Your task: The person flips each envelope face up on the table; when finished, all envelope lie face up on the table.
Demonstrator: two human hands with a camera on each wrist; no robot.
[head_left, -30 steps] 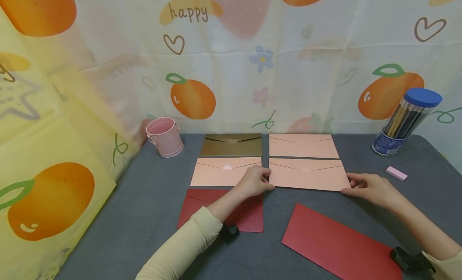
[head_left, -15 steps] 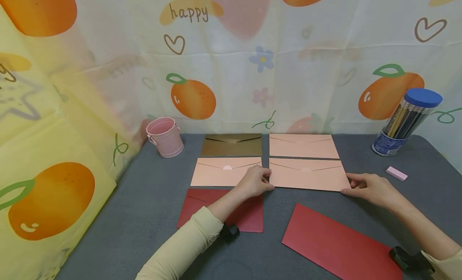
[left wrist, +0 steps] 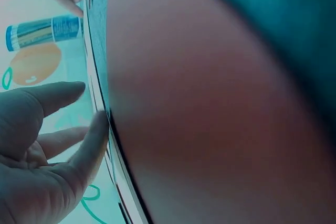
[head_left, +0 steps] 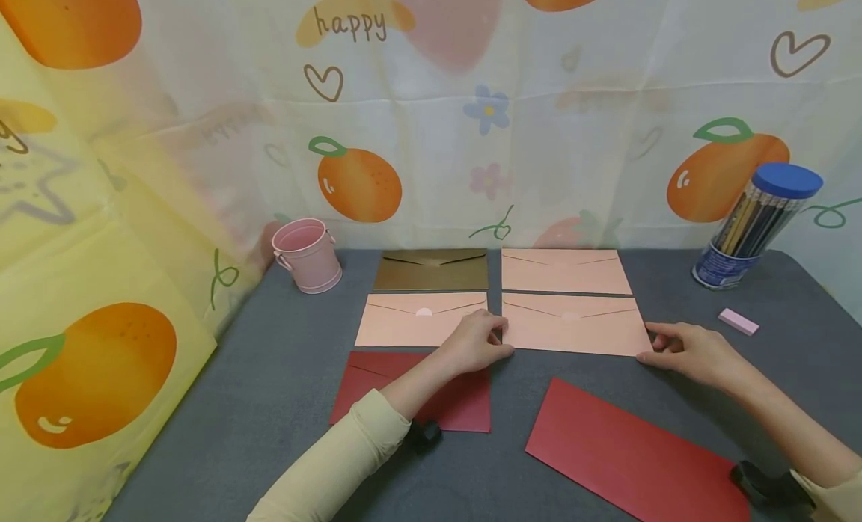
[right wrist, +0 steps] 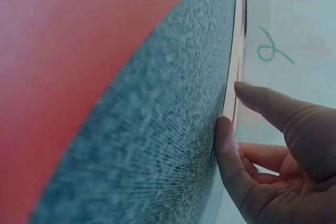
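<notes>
A pale peach envelope with a pointed flap lies in the right column of envelopes on the table. My left hand is at its left edge, thumb and fingertips close to the side. My right hand touches the front right corner, with the thumb at the front and the index finger along the side. In the right wrist view a gap shows between the right thumb and index finger. The left hand's fingers stand apart in the left wrist view. The left forearm crosses a red envelope and hides part of it.
Behind lies another peach envelope; to the left are a gold-brown envelope and a peach one. A longer red envelope lies slanted in front. A pink bucket, pencil tub and pink eraser stand around.
Both hands stay at the peach envelope's sides almost without moving. The left forearm has shifted slightly to the left. The envelopes stay in place.
</notes>
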